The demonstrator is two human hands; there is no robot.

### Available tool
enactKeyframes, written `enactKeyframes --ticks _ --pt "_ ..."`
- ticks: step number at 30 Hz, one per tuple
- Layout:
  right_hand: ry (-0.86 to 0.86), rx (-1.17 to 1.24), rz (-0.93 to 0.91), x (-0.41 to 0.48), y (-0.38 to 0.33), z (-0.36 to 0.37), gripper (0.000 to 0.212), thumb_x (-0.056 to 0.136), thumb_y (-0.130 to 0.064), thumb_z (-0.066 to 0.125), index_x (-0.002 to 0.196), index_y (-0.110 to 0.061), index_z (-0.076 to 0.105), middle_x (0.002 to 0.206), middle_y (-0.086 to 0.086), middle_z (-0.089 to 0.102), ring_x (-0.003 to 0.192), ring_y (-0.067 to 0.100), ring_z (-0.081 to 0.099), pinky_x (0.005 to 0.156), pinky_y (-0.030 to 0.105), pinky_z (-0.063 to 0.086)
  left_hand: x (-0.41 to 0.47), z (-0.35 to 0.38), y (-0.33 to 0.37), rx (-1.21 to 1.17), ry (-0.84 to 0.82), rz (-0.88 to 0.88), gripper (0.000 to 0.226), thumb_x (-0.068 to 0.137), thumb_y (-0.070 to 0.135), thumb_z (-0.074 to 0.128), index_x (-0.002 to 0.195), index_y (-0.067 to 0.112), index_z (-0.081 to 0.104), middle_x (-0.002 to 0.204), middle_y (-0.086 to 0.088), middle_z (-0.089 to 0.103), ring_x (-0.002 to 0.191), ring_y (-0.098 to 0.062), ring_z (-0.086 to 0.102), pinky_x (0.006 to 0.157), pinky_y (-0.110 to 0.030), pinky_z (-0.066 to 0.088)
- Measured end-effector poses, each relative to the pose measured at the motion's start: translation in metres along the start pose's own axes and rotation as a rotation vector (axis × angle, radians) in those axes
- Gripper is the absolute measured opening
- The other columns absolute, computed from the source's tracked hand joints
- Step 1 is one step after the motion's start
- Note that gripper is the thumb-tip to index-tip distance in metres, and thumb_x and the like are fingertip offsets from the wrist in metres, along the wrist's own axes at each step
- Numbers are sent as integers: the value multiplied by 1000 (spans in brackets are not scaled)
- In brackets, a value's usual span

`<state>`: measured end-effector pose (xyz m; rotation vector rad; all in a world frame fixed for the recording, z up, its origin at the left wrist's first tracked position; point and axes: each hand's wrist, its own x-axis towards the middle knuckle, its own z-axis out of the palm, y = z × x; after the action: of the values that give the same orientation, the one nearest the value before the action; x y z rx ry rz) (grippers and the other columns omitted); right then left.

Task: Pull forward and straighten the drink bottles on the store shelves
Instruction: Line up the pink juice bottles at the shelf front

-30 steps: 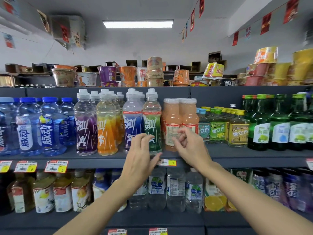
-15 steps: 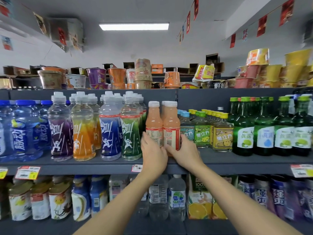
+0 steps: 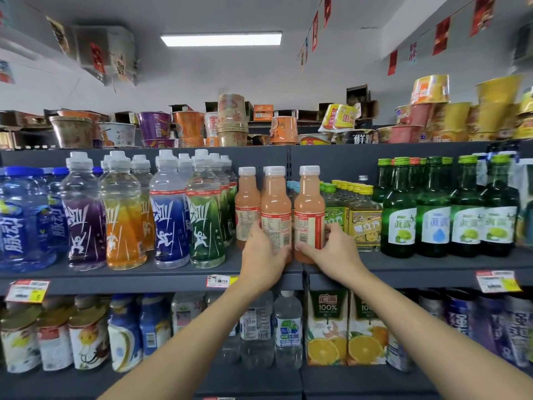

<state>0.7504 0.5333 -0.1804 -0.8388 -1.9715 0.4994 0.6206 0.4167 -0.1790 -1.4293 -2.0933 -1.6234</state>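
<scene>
A person's left hand and right hand each grip a pink juice drink near the front edge of a store shelf. The left hand's fingers curl round the lower label of the middle bottle; the right hand wraps the base of the right bottle. Both stand upright with a narrow gap between them, barcode panels facing out. A third bottle stands just left of the left hand, set further back. Sports drinks line up left of that hand. Yellow-capped bottles and green glass bottles stand right of the right hand. Juice cartons sit below the right wrist.
</scene>
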Motion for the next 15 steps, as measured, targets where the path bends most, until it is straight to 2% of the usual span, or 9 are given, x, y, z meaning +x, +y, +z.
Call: enactKeyframes --ticks 2,4,7,10,13,15 --pt "1 -28 13 0 5 -9 85 66 -65 80 127 -17 44 119 0 60 106 17 60 89 39 55 1 -1 1 -66 -127 1 82 86 22 77 149 14 27 136 1 57 123 -12 54 98 -21 41" --pt "-30 -45 -5 -1 8 -13 86 68 -69 74 130 -16 45 120 -1 53 112 17 54 94 42 51 2 -4 2 -120 -218 11 87 84 25 79 151 18 25 137 7 56 122 -6 54 97 -18 40" --pt "-125 28 -44 -1 10 -13 64 79 -55 69 131 -22 48 118 -4 57 113 16 56 97 43 49 5 -2 4 -104 -148 43 92 71 38 89 144 14 36 136 1 53 125 -12 52 106 -31 44" --pt "-171 73 -19 0 13 -15 58 83 -43 69 132 -26 44 114 -11 60 112 15 61 93 37 50 7 5 4 -61 -58 21 90 67 37 92 137 9 42 132 -6 54 122 -19 53 105 -40 46" --pt "-78 29 -4 -3 16 -14 78 71 -58 75 132 -25 40 110 -14 57 102 11 60 86 34 52 11 5 0 -97 -77 -37 85 71 30 90 138 13 42 126 -2 62 110 -12 61 98 -34 52" --pt "-12 -30 18 -5 13 -12 96 62 -71 74 135 -22 37 115 -10 54 103 11 56 89 39 53 13 2 -3 -126 -151 -56 82 77 23 86 142 17 37 123 5 64 98 4 61 88 -17 52"
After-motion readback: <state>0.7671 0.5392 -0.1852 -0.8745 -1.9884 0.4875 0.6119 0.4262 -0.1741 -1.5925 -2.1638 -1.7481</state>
